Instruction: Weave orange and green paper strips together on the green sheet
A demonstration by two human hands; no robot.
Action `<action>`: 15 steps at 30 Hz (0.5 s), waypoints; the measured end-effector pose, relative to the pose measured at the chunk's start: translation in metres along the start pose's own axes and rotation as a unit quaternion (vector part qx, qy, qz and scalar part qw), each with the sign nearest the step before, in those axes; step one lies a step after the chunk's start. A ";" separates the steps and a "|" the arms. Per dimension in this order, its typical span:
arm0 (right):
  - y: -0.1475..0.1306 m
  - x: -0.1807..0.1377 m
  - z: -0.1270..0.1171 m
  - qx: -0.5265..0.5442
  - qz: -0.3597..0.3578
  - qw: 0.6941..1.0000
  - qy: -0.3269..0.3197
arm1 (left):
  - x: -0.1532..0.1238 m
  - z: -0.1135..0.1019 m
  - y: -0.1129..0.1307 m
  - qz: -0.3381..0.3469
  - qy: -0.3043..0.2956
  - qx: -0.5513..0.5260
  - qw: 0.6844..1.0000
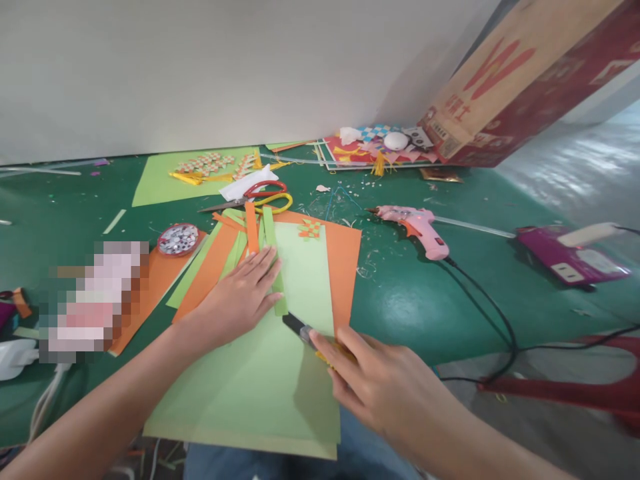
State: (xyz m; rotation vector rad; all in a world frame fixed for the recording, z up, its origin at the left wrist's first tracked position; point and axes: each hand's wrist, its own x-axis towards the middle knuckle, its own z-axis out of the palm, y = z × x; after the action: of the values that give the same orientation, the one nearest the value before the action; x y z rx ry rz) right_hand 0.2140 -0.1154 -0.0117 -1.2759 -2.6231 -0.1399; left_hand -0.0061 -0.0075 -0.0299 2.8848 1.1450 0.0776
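The narrow light-green paper strip is lying lengthwise with its near end on the large pale-green paper sheet, looking flat and straight-edged. The left hand is pressing across it, fingers extended and gripping nothing — probably to steady it. The right hand is gripping a yellow-handled, dark-bladed utility knife, its tip pointing at that near end. Red-and-yellow-handled metal scissors are resting just beyond; a pink plastic glue gun is lying rightward, likely kept within reach.
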 end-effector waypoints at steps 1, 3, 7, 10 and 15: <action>0.001 0.000 0.000 0.002 -0.003 1.000 -0.008 | 0.000 0.000 0.000 -0.001 0.000 -0.001 1.000; 0.002 0.001 -0.001 0.006 -0.005 1.000 -0.015 | 0.000 0.000 0.001 -0.003 0.003 -0.009 1.000; 0.006 0.006 0.000 0.008 -0.002 1.000 -0.003 | 0.000 0.000 0.001 -0.003 0.016 -0.019 1.000; 0.011 0.010 0.001 -0.002 -0.006 1.000 -0.004 | 0.000 0.001 0.001 -0.002 0.017 -0.014 1.000; 0.019 0.016 0.000 -0.024 0.002 0.999 -0.025 | 0.000 0.000 0.002 -0.007 0.008 -0.017 1.000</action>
State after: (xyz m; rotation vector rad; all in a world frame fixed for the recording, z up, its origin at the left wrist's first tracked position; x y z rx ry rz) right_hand 0.2196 -0.0910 -0.0077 -1.3168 -2.6749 -0.1732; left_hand -0.0045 -0.0085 -0.0296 2.8518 1.1550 0.1196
